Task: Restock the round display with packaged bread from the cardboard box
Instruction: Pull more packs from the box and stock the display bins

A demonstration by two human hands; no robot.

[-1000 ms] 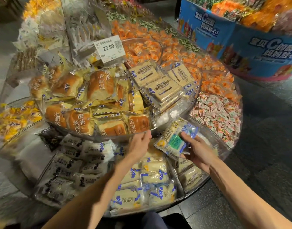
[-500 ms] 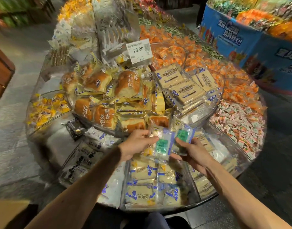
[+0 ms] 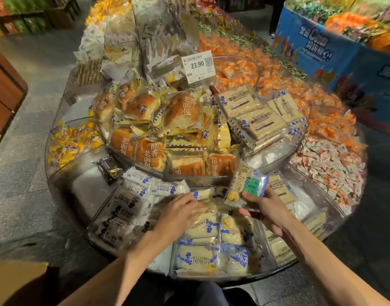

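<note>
Straight below the price tag (image 3: 198, 66), at the near wall of the round display (image 3: 244, 280), my hands work over the compartment of white-and-blue bread packets (image 3: 203, 228). My right hand (image 3: 269, 208), below and right of the tag, pinches one packaged bread (image 3: 244, 186) with a green label by its lower edge. I hold it tilted up and clear of the stack so its face shows and the slot under it is open. My left hand (image 3: 178, 215), below and slightly left of the tag, hangs palm down over the packets. It is blurred, so I cannot tell whether it grips one or only presses the row flat; I judge it is making room. The brown loaves (image 3: 183, 111) fill the raised tier just under the tag, so this flatter packet belongs in the lower ring. The cardboard box (image 3: 15, 283) sits far below and left of the tag, beside my left arm for the next reach.
</note>
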